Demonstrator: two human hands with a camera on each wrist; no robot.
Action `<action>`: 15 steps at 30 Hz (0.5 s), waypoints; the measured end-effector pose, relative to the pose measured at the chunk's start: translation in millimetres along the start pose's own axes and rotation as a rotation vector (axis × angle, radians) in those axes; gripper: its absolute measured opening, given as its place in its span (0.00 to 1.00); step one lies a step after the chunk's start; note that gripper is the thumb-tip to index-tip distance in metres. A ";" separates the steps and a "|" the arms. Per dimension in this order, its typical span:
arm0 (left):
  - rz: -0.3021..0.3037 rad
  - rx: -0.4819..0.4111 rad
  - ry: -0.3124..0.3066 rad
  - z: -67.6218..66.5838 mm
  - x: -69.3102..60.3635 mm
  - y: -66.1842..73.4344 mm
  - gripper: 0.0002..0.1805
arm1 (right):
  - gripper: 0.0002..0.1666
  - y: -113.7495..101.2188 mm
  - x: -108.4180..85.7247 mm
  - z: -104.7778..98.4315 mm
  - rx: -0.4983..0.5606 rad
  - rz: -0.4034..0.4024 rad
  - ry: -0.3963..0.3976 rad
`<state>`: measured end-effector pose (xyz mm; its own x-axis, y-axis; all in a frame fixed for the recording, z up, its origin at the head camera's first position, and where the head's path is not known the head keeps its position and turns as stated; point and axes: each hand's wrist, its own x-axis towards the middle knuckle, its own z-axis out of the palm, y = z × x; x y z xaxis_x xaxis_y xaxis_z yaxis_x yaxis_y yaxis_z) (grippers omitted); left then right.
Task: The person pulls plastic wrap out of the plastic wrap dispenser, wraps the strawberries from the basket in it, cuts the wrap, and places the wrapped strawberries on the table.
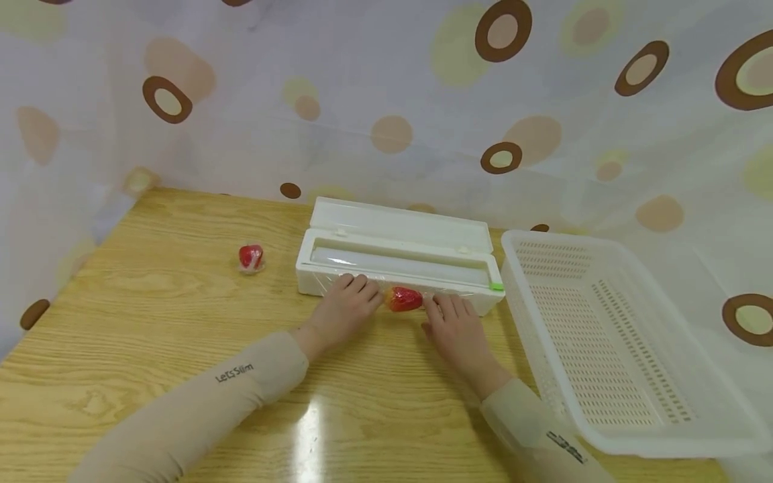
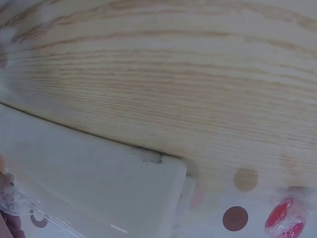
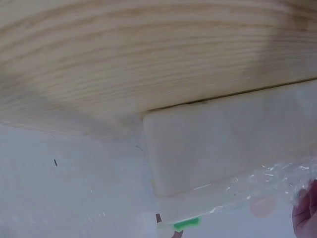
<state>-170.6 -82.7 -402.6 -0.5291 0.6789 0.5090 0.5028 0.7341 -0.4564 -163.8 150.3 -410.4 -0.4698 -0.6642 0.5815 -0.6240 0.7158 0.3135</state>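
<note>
An open white cling film box (image 1: 395, 261) lies on the table with a roll of cling film (image 1: 398, 266) inside it. Clear film comes over the box's front side, where a red and yellow fruit (image 1: 403, 299) sits in it between the two hands. The left hand (image 1: 344, 308) grips the film to the left of the fruit with bent fingers. To its right, the right hand (image 1: 455, 329) pinches the film, fingertips close to the fruit. Bunched film shows near the fingers (image 3: 304, 213) in the right wrist view. The thumbs are mostly hidden.
A red fruit in film (image 1: 251, 257) lies on the wooden table (image 1: 181, 302), left of the box. At the right stands a large white plastic basket (image 1: 543, 349), close to the box's right end. Behind the table hangs a patterned cloth (image 1: 362, 87).
</note>
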 end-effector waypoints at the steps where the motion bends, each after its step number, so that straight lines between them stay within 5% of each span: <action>1: 0.000 -0.002 0.001 0.5 -0.2 0.1 0.06 | 0.24 0.6 0.4 3.0 -0.015 0.022 0.003; 6: -0.004 -0.006 0.015 0.7 -0.5 1.3 0.05 | 0.07 4.6 1.2 12.9 -0.023 0.037 0.088; 15: -0.015 0.046 0.078 1.2 11.0 3.0 0.08 | 0.08 3.2 0.9 11.1 0.053 0.017 0.057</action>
<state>-175.8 -73.0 -399.3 -0.4806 0.6657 0.5709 0.4621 0.7455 -0.4803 -173.2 149.6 -417.1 -0.4453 -0.6373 0.6290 -0.6488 0.7137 0.2638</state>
